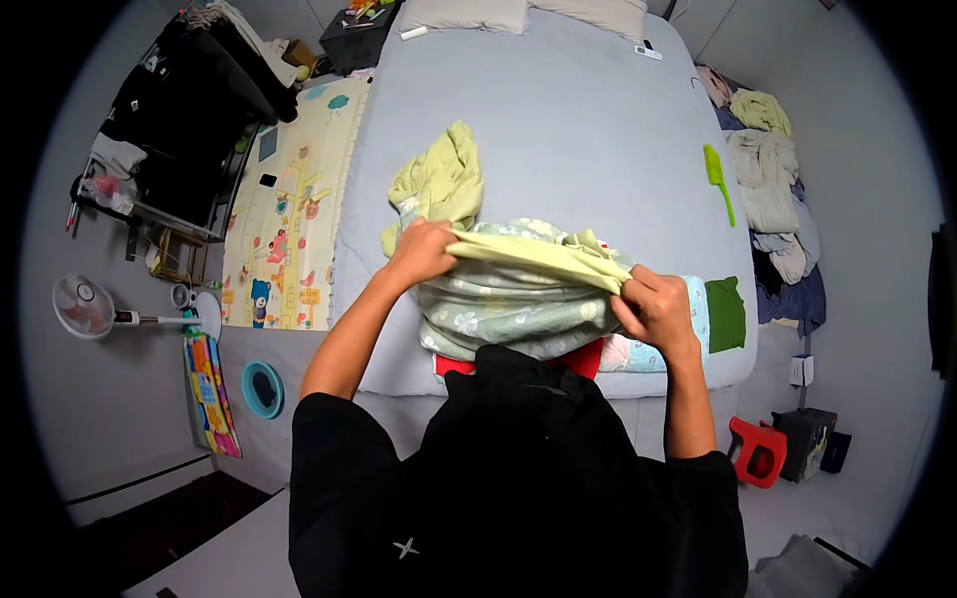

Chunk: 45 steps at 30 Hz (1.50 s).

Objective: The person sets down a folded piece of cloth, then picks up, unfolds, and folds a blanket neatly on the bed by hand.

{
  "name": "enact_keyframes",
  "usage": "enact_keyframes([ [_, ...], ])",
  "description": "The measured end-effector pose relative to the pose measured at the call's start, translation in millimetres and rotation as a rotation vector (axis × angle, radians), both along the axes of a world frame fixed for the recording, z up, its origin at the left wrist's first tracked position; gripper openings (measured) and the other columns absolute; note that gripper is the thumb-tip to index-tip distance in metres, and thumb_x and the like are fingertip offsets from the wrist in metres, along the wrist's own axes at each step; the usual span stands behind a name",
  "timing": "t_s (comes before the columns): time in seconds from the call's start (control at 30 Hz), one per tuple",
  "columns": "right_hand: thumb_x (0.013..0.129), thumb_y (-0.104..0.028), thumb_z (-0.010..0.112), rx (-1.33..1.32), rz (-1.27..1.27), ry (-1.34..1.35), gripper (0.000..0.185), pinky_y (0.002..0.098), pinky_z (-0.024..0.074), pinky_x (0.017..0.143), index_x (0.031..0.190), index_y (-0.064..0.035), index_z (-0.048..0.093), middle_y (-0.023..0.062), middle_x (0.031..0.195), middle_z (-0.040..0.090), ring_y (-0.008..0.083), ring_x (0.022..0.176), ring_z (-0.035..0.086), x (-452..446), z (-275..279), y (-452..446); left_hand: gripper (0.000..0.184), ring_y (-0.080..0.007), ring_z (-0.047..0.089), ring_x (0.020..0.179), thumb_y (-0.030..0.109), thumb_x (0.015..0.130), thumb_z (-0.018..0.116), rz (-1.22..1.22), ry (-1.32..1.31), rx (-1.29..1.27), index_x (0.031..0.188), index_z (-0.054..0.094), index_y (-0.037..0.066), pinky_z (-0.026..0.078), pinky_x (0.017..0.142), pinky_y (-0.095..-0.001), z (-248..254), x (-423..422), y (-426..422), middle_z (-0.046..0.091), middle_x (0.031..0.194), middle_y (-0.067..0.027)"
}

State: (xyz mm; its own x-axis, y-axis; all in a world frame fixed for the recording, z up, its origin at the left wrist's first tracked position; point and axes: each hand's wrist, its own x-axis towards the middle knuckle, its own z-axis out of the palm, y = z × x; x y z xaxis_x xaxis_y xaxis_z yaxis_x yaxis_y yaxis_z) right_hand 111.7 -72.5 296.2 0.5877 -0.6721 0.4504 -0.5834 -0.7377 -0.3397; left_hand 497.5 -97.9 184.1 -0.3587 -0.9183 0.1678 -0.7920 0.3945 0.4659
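A pale green floral quilt cover lies bunched at the near end of the bed. Its plain yellow-green edge is stretched taut between my hands. My left hand is closed on the edge at its left end. At the other end, my right hand grips it between thumb and fingers. A crumpled yellow-green part of the cloth spreads on the sheet beyond my left hand. Red fabric shows beneath the bundle. Whatever is inside the folds is hidden.
The bed has a grey-blue sheet. A green brush lies on its right side, near a dark green cloth. Folded clothes line the right edge. Left are a patterned mat and a fan; a red stool stands right.
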Motion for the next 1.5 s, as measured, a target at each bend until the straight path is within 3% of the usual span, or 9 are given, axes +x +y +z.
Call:
enact_keyframes([
  [0.1, 0.078, -0.008, 0.073, 0.080, -0.220, -0.079, 0.026, 0.0371, 0.0406, 0.049, 0.066, -0.0022, 0.050, 0.0094, 0.066, 0.048, 0.0266, 0.051, 0.050, -13.0, -28.6, -8.1, 0.006, -0.0328, 0.054, 0.068, 0.007, 0.064, 0.067, 0.295, 0.128, -0.361, 0.068, 0.063, 0.004, 0.041, 0.065, -0.0422, 26.0, -13.6, -2.3, 0.059, 0.074, -0.0097],
  [0.23, 0.082, -0.010, 0.068, 0.183, -0.519, -0.239, 0.018, 0.0389, 0.0434, 0.056, 0.072, -0.0012, 0.056, 0.0123, 0.071, 0.054, 0.0307, 0.060, 0.055, -18.7, -82.6, -28.7, 0.019, -0.0241, 0.047, 0.059, 0.015, 0.053, 0.066, -0.121, 0.115, -0.925, 0.058, 0.048, 0.009, 0.037, 0.053, -0.0360, 93.1, -66.0, 31.0, 0.049, 0.071, -0.0056],
  [0.3, 0.083, -0.011, 0.068, 0.189, -0.611, -0.287, 0.014, 0.0409, 0.0451, 0.060, 0.076, -0.0018, 0.060, 0.0132, 0.074, 0.057, 0.0327, 0.063, 0.057, -16.0, -108.3, -35.9, 0.019, -0.0224, 0.047, 0.056, 0.014, 0.055, 0.066, -0.345, 0.037, -0.750, 0.059, 0.048, 0.010, 0.037, 0.050, -0.0336, 85.1, -82.6, 42.4, 0.045, 0.068, -0.0045],
  [0.43, 0.080, -0.018, 0.073, 0.215, -0.601, -0.147, 0.021, 0.0438, 0.0524, 0.074, 0.097, -0.0077, 0.065, 0.0100, 0.102, 0.063, 0.0344, 0.087, 0.065, 1.3, -123.7, -23.8, 0.018, -0.0273, 0.060, 0.057, 0.010, 0.061, 0.071, -0.217, -0.097, -0.305, 0.061, 0.053, 0.008, 0.048, 0.050, -0.0413, 24.4, -85.2, 51.0, 0.051, 0.072, -0.0089],
  [0.77, 0.071, -0.028, 0.086, 0.497, -0.084, -0.090, 0.048, 0.0395, 0.0549, 0.080, 0.108, -0.0061, 0.064, 0.0104, 0.135, 0.061, 0.0334, 0.095, 0.069, 59.0, -83.1, 28.7, 0.014, -0.0292, 0.065, 0.064, 0.012, 0.064, 0.074, -0.145, -0.012, -0.227, 0.069, 0.062, 0.006, 0.052, 0.056, -0.0418, 22.0, -96.1, 64.1, 0.057, 0.076, -0.0098],
  [0.93, 0.063, -0.002, 0.066, 0.364, 0.090, 0.020, 0.024, 0.0435, 0.0492, 0.059, 0.086, -0.0066, 0.059, 0.0111, 0.080, 0.062, 0.0343, 0.070, 0.063, 60.7, -120.2, 16.8, 0.021, -0.0299, 0.064, 0.066, 0.016, 0.065, 0.078, -0.344, 0.024, -0.177, 0.075, 0.062, 0.006, 0.051, 0.057, -0.0427, 10.3, -111.6, 84.1, 0.056, 0.081, -0.0092],
  [1.13, 0.063, -0.002, 0.066, 0.342, 0.023, -0.003, 0.016, 0.0434, 0.0478, 0.055, 0.074, -0.0055, 0.055, 0.0093, 0.069, 0.056, 0.0346, 0.062, 0.059, 33.7, -131.4, 45.5, 0.062, -0.0371, 0.067, 0.087, 0.042, 0.080, 0.077, -0.177, 0.082, 0.244, 0.124, 0.055, 0.005, 0.054, 0.071, -0.0452, 17.6, -102.2, 104.3, 0.064, 0.107, -0.0148],
  [1.27, 0.062, -0.002, 0.071, 0.264, -0.008, -0.014, 0.020, 0.0425, 0.0480, 0.053, 0.074, -0.0070, 0.055, 0.0081, 0.070, 0.055, 0.0323, 0.061, 0.060, 25.2, -136.4, 63.6, 0.068, -0.0358, 0.068, 0.102, 0.058, 0.092, 0.059, -0.173, 0.065, 0.575, 0.134, 0.054, 0.004, 0.052, 0.087, -0.0427, 16.4, -106.3, 86.8, 0.071, 0.110, -0.0172],
  [1.5, 0.061, -0.002, 0.073, 0.187, 0.000, -0.019, 0.024, 0.0408, 0.0475, 0.051, 0.074, -0.0083, 0.054, 0.0068, 0.072, 0.055, 0.0293, 0.058, 0.061, 19.5, -139.4, 90.0, 0.052, -0.0390, 0.070, 0.086, 0.040, 0.095, 0.053, -0.081, -0.302, 0.550, 0.133, 0.054, 0.004, 0.054, 0.074, -0.0501, -38.6, -107.5, 68.8, 0.072, 0.091, -0.0218],
])
